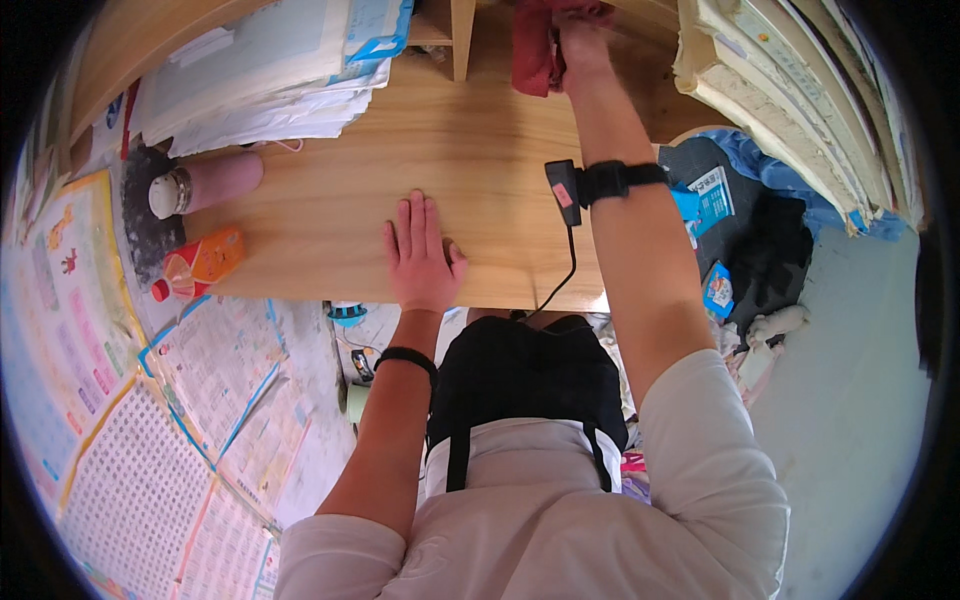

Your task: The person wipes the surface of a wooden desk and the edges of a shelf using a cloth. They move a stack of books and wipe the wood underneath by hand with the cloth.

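Observation:
My left hand (424, 262) rests palm down on the wooden desk (480, 187), near its front edge, with the thumb spread and nothing held. At the far side, my right hand (585, 41) grips a dark red cloth (534, 56) against the desktop; its fingers are partly hidden by the cloth and the picture's upper rim. Around my right forearm is a black strap with a small device (564, 193), from which a cable hangs. A black band (409, 358) circles my left wrist.
At left lie a pink bottle (225, 180) and an orange drink bottle (206, 262). Stacked papers (277, 97) fill the upper left; books (780, 97) stand upper right. A shelf divider (462, 37) rises at the back. Posters (135, 457) cover the left wall. A dark bin-like container (757, 247) holds packets at right.

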Motion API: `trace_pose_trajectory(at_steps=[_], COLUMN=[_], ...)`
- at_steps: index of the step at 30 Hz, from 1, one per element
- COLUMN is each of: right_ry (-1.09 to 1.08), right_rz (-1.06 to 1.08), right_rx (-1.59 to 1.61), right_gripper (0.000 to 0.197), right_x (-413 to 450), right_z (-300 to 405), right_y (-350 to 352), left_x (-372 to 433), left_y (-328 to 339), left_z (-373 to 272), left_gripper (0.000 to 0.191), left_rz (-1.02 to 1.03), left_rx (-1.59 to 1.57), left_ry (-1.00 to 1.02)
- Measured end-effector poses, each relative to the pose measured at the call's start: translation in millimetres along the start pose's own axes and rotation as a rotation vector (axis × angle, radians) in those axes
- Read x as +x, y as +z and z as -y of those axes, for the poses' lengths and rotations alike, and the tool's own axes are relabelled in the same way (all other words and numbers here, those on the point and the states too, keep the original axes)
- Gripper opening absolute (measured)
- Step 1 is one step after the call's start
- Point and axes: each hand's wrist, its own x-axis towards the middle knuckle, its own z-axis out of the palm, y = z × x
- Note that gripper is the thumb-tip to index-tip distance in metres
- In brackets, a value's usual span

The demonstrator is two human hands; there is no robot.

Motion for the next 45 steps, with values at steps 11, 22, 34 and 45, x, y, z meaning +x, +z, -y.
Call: trace_pose_trajectory(at_steps=[11, 22, 34, 45], right_ry=[-0.191, 0.090, -0.220, -0.062], right_rz=[0.132, 0.571, 0.108, -0.016], right_rx=[0.110, 0.235, -0.037, -0.449], right_gripper=[0.038, 0.036, 0.042, 0.050], right_x=[-26.7, -23.8, -12.8, -16.2], right_z=[91.1, 15.0, 62.9, -39.8], right_y=[9.5, 12.2, 49.2, 59.3], left_x=[-5.6, -0.4, -3.9, -0.5], left_y=[-0.2, 0.3, 3.8, 5.1], left_z=[4.9, 3.1, 4.2, 4.4], left_gripper=[0.082, 0.083, 0.083, 0.082], left_rz=[-0.008, -0.008, -0.020, -0.033], left_rx=[0.001, 0.000, 0.031, 0.012], left_ry=[-0.005, 0.002, 0.000, 0.022])
